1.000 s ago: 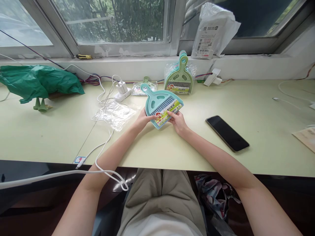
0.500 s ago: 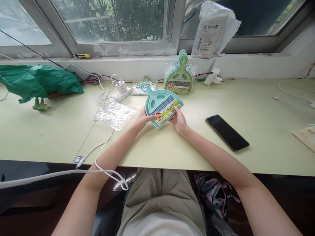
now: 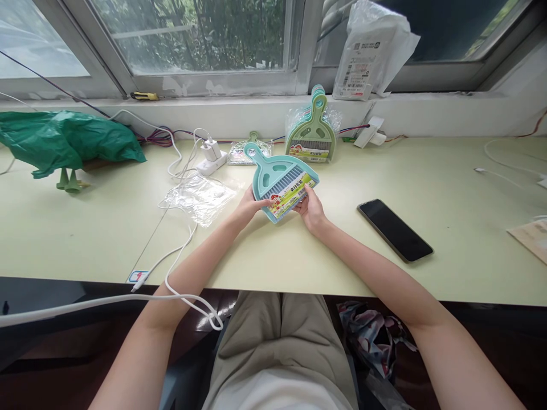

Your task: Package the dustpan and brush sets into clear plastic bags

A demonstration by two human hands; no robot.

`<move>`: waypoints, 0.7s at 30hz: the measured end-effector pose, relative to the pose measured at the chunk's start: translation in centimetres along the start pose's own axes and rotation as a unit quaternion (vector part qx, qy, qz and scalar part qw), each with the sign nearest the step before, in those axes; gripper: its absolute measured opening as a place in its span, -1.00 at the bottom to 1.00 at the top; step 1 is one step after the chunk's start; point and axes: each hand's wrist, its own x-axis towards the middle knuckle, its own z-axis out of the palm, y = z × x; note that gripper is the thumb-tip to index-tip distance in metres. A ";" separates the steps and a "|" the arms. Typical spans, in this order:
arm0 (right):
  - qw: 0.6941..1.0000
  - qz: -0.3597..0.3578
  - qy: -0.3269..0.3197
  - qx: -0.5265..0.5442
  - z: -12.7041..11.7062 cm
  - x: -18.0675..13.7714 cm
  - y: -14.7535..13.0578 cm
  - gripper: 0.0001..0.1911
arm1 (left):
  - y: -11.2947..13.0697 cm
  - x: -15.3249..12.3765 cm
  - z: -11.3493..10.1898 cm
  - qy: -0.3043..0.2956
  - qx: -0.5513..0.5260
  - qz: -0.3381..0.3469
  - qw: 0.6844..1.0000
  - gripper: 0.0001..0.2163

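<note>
Head view: dustpan set [image 3: 280, 181] pinched between left hand [image 3: 249, 207] and right hand [image 3: 311, 209].

The fingers of the left hand [image 3: 248, 208] and right hand [image 3: 311, 210] are largely hidden behind the teal dustpan [image 3: 273, 173], whose label [image 3: 290, 196] is printed too small to be read. The rear pieces of the stacked dustpans [image 3: 313, 134] are concealed by the front one. The green bag [image 3: 64, 139] is cut off by the left edge, the brown sheet [image 3: 532, 236] by the right.

The label [image 3: 291, 196] on the dustpan [image 3: 273, 169] carries Chinese print, too small to read.
</note>
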 end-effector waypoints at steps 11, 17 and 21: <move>1.000 0.004 -0.003 0.008 0.2 -0.4 -0.4 -0.76 | 0.0 0.0 0.0 0.003 0.001 0.007 1.000 -0.37; 0.996 -0.033 -0.076 -0.031 0.1 -0.9 -0.3 -0.70 | 0.2 0.0 -0.1 0.010 -0.005 0.017 1.000 -0.40; 0.992 -0.046 -0.107 -0.056 -0.2 -0.7 0.1 -0.67 | -0.1 0.1 -0.3 0.011 -0.005 0.020 1.000 -0.42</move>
